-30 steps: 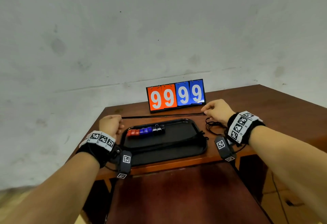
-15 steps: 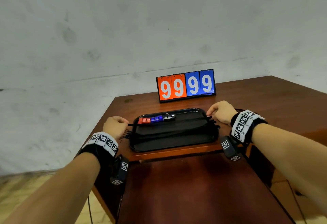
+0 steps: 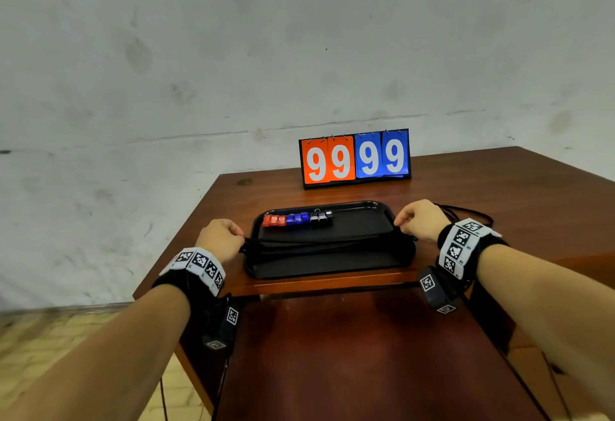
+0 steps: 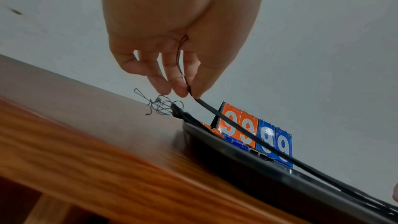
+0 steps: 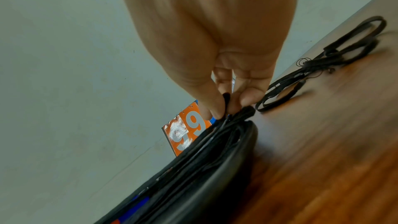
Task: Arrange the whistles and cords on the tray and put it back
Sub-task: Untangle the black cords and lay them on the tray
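3 red whistles (image 3: 274,221), 3 blue (image 3: 298,218), 3 blk (image 3: 321,216).

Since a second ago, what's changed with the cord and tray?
Both hands, left hand and right hand, carried the stretched black flat cord from behind the black plastic tray down across it. The coloured whistle row and leftover cord pile stayed put.

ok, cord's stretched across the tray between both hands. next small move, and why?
Probably lower both ends and let go. The left hand and right hand each pinch an end of the cord just above the tray, over the cords already laid there. More cords wait on the table.
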`<state>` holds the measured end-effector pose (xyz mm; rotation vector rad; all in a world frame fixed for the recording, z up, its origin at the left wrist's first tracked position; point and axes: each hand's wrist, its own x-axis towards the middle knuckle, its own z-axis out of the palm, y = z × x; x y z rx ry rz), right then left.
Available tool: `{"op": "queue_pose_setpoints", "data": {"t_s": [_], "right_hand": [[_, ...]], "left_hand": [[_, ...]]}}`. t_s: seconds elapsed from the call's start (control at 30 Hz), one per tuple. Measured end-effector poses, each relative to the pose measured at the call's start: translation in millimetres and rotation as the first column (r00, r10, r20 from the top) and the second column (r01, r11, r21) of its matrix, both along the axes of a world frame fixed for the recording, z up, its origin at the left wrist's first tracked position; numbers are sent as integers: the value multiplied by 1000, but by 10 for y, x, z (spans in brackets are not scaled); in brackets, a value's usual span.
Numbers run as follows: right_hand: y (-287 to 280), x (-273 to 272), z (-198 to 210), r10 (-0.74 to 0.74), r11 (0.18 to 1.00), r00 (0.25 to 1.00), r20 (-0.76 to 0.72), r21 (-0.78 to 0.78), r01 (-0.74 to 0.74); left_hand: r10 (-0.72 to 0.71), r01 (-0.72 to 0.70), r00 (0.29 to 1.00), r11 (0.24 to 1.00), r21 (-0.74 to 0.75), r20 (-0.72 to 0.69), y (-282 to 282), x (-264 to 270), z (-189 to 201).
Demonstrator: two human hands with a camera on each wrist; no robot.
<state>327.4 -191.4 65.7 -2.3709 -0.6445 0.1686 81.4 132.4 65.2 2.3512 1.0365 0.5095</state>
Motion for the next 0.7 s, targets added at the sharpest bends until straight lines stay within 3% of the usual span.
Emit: {"op": "queue_pose_setpoints", "data": {"t_s": [0.43,0.7], "right_hand": [[2,-31,-38,16,1000,999,41,-12,-16],[23,-55,0,43,999,996,81,-36,-40]], "left_hand": [[6,-8,999,999,-44,-33,-77,-9,2],[57,-55,994,998,29,-89,-97,16,26]]}}
